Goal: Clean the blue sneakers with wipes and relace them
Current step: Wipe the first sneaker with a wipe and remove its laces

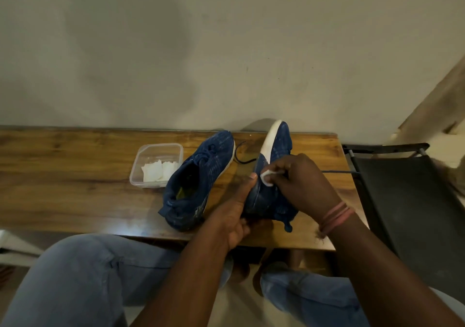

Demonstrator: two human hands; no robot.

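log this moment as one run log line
left hand: holds tilted sneaker | right hand: wipe on its side | other sneaker: on table

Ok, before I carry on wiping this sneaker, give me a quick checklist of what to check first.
1. Left hand grips the held sneaker at its heel: ok.
2. Right hand pinches the wipe against the sneaker's side: ok.
3. Spare wipes in the tub: ok, some left.
4. Second sneaker resting on the table, apart from the held one: ok.
5. Loose lace trails off the table's right edge: not ok, could snag.
6. Wipe still clean enough: cannot tell.
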